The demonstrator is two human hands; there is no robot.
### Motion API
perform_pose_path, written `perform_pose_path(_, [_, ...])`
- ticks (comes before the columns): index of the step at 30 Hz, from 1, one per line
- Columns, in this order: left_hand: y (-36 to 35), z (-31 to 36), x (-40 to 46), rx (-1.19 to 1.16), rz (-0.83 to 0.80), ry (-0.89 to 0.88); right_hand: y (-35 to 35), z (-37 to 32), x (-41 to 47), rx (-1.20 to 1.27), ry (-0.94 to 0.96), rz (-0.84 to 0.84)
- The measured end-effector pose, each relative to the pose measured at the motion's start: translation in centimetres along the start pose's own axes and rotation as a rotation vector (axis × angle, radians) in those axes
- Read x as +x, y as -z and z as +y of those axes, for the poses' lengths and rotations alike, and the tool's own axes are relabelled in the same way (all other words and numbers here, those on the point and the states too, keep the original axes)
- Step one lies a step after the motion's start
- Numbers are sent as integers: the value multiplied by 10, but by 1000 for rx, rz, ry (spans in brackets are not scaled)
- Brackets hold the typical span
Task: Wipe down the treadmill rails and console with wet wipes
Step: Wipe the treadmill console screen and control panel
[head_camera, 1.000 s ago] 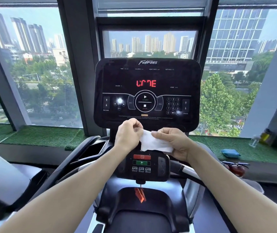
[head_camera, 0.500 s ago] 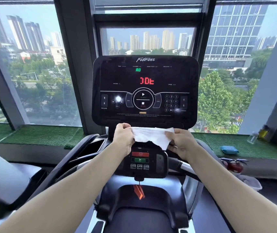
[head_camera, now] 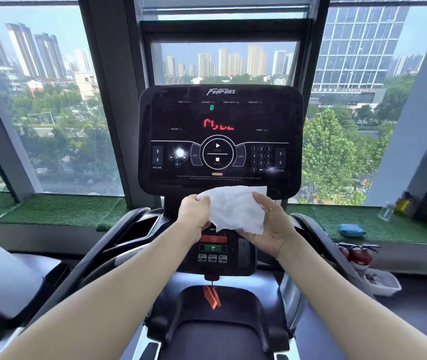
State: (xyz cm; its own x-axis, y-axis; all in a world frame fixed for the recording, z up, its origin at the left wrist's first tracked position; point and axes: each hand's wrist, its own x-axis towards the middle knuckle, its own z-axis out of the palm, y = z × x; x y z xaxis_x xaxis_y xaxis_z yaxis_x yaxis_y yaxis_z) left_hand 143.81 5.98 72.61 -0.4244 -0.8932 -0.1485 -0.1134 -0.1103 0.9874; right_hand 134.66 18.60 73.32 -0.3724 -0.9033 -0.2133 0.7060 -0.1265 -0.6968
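Observation:
A white wet wipe (head_camera: pixel 235 207) is spread out between both hands, just below the black treadmill console (head_camera: pixel 220 120). My left hand (head_camera: pixel 194 213) pinches its left edge. My right hand (head_camera: pixel 272 224) holds its right side from underneath, palm up. The console's screen shows red and green lit digits above touch buttons. A lower control panel (head_camera: pixel 213 252) with red and green buttons sits under my hands, partly hidden by them. The dark left rail (head_camera: pixel 98 258) and right rail (head_camera: pixel 321 240) curve back toward me on either side.
A blue wipes pack (head_camera: pixel 351 229) lies on the green turf sill (head_camera: pixel 59 211) at the right, near small bottles (head_camera: pixel 394 207). An orange safety clip (head_camera: pixel 212 297) hangs under the panel. A red extinguisher (head_camera: pixel 357 255) stands right of the treadmill. Another machine (head_camera: pixel 4 276) sits at the left.
Both hands have pulled the wipe from a folded wad into an open sheet. The right hand turned palm up beneath it. The console's digits changed.

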Motion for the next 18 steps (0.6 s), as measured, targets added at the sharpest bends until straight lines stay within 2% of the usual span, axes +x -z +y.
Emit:
perform_pose_path(3, [-6, 3, -2, 245, 58, -61, -5, 7, -1, 41, -46, -77])
perform_pose_path(7, [-9, 11, -2, 501, 143, -83, -8, 13, -2, -127, -99, -204])
perform_pose_path(9, [-10, 14, -1, 527, 160, -62, -5, 15, 1, -179, -98, -234])
perform_pose_path(15, [-13, 16, -3, 406, 166, 8, 5, 14, 1, 52, -109, -270])
perform_pose_path(18, [-15, 19, -5, 365, 158, 46, -1, 18, -2, 86, -110, -236])
